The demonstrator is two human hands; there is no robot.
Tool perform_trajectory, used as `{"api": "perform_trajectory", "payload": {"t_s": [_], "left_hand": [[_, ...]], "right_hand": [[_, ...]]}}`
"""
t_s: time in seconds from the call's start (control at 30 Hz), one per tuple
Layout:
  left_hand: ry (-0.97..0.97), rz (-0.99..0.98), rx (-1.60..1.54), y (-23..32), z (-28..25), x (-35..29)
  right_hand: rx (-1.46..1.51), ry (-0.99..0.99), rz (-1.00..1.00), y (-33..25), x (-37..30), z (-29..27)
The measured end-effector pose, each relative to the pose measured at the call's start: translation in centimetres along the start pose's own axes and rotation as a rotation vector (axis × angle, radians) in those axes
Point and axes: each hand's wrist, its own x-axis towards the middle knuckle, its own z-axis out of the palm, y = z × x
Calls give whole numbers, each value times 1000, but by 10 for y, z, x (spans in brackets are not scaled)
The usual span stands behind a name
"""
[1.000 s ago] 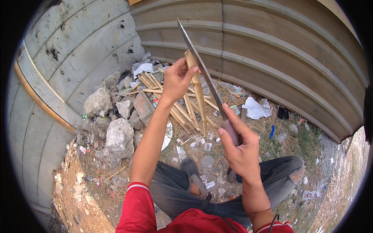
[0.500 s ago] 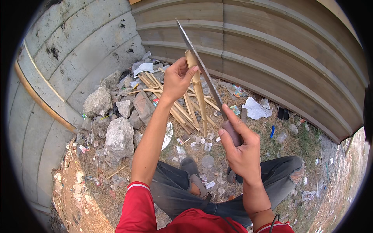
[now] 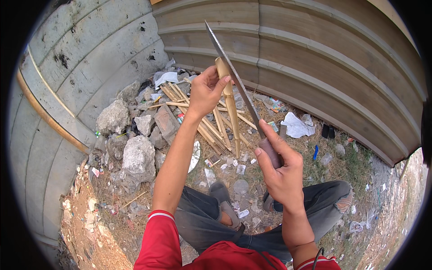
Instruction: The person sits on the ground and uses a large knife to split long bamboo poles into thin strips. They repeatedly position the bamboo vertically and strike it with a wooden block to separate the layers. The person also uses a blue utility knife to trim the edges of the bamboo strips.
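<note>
My left hand grips a pale split piece of bamboo near its upper end, thumb on the near side. The bamboo stands nearly upright, its narrower end pointing down. In my right hand is a long machete, fingers wrapped round its dark wooden handle. The blade slants up to the left, its tip above the bamboo. It crosses close to the bamboo's top right edge; whether they touch I cannot tell. Behind, several bamboo strips lie in a loose pile on the ground.
Grey rubble, including a large rock and a brick-like block, lies left of the strips. A corrugated metal fence rises behind, a grey panelled wall at left. White paper and other litter are scattered on dry grass around my legs.
Both hands have shifted very slightly to the right, the bamboo and machete with them. My grip on each is the same.
</note>
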Motion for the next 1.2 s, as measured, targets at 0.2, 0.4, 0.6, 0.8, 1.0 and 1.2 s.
{"api": "perform_trajectory", "payload": {"t_s": [0.2, 0.4, 0.6, 0.8, 1.0, 1.2], "left_hand": [[-4, 9, 0, -2, -1, -1], [-9, 11, -3, -2, -1, -1], [-5, 8, 5, -1, 0, -1], [3, 3, 20, -3, -1, -2], [-2, -7, 14, -3, -1, -1], [236, 205, 265, 24, -12, 1]], "right_hand": [[-16, 4, -22, 1, -1, 1], [-3, 13, -36, 2, -2, 3], [-20, 8, -27, -1, -2, 3], [-31, 9, 5, -6, -2, 4], [-48, -5, -8, -9, -2, 4], [-48, -7, -69, -11, 1, 4]]}}
